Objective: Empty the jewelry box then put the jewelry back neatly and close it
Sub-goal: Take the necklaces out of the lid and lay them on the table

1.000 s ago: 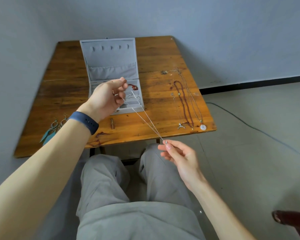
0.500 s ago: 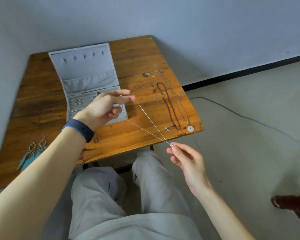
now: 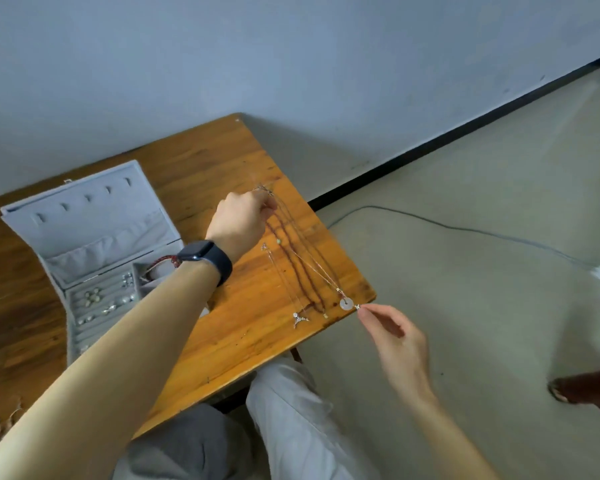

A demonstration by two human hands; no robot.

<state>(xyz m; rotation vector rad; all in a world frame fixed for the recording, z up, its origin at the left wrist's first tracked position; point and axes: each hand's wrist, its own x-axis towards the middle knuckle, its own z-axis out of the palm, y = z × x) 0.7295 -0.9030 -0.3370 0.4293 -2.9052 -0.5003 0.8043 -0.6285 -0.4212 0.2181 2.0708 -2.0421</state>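
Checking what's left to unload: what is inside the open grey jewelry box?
Small silvery pieces sit in its slotted rows; a red beaded bracelet lies in a right compartment. The left forearm hides the rest.

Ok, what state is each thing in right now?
Jewelry box: open, lid up, not yet empty.
Silver chain: stretched between both grips.
Left grip: pinches chain's far end.
Right grip: pinches chain's near end.
Red bead necklace: laid straight on table.
Red bracelet: in box.

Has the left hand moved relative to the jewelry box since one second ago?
Yes. The left hand, pinching a thin chain, left the jewelry box and went right, to the far ends of the laid-out necklaces.
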